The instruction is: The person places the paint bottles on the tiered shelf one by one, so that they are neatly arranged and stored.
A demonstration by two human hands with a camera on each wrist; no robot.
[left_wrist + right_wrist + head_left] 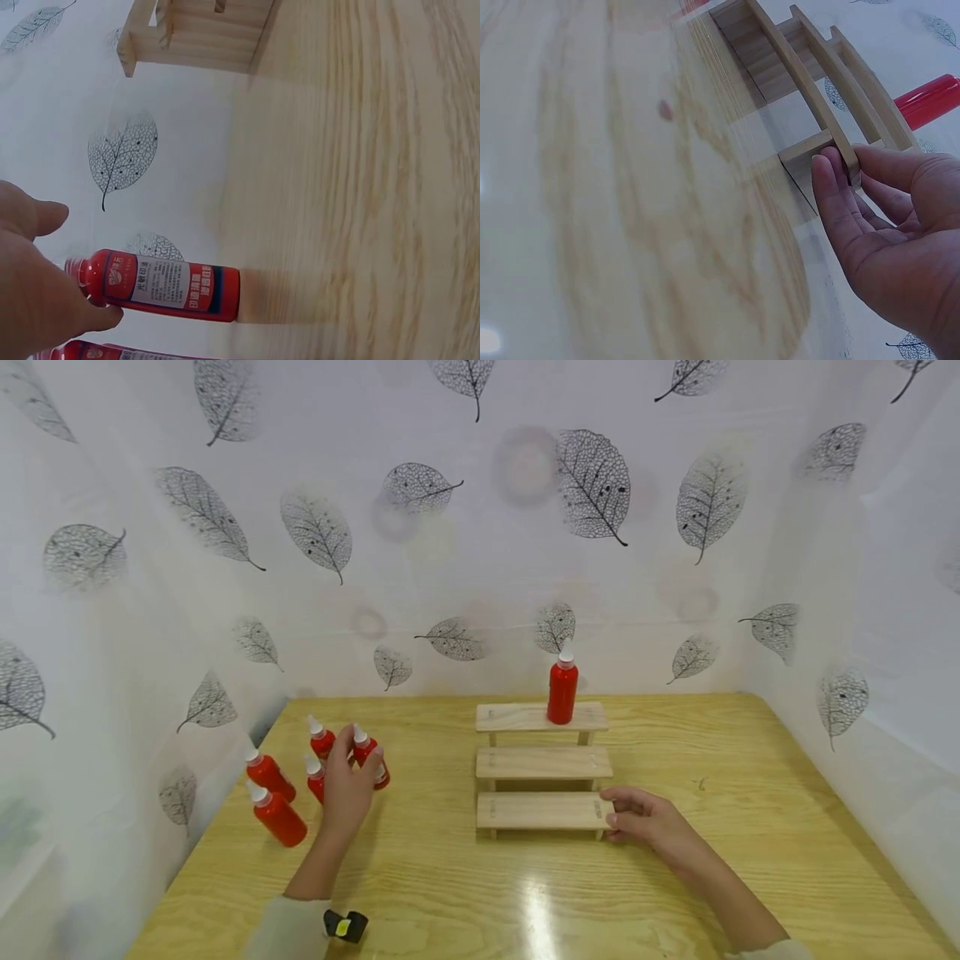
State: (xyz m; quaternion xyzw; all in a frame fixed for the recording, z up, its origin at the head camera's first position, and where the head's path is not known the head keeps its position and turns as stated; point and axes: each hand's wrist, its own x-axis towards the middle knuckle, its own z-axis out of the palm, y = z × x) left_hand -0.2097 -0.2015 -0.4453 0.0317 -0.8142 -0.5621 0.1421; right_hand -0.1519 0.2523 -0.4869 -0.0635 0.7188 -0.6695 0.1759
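My left hand (348, 789) reaches over a red stamp ink bottle (382, 774) with a white nozzle cap, standing at the left. In the left wrist view the thumb (49, 217) stands apart from that ink bottle (169, 283), while a finger lies along its near side by the neck. A three-step wooden rack (543, 764) stands mid-table. At the right end of its lowest step (540, 811), my right hand (656, 827) pinches the board between thumb and fingers, also visible in the right wrist view. Another red ink bottle (562, 692) stands upright on the top step.
Several more red ink bottles, among them a front one (279, 818) and a back one (322, 739), stand close around the left hand. Behind the wooden table (450, 893) and at its sides hangs a white curtain (495, 560) printed with leaves.
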